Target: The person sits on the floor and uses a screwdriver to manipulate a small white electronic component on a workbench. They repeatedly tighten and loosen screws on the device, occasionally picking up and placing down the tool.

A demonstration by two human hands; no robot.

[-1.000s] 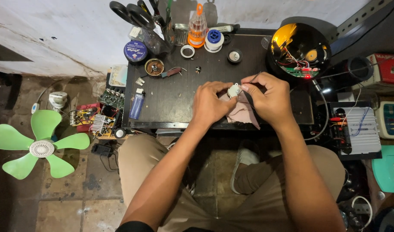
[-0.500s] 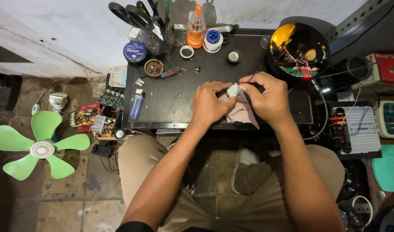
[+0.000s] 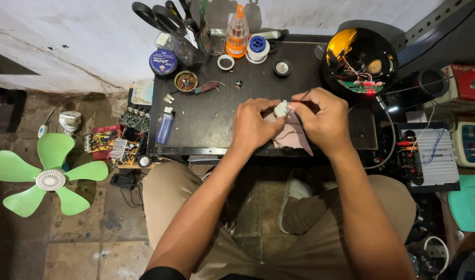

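White and round, a small plastic part sits pinched between both hands above the pink cloth on the black metal worktable: left hand grips its left side, right hand its right, equally near.

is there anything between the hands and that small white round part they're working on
Nothing visible. The left hand and right hand both already pinch the small white round part between their fingers, just above the pinkish cloth on the dark tabletop. The nearest clutter sits farther back.
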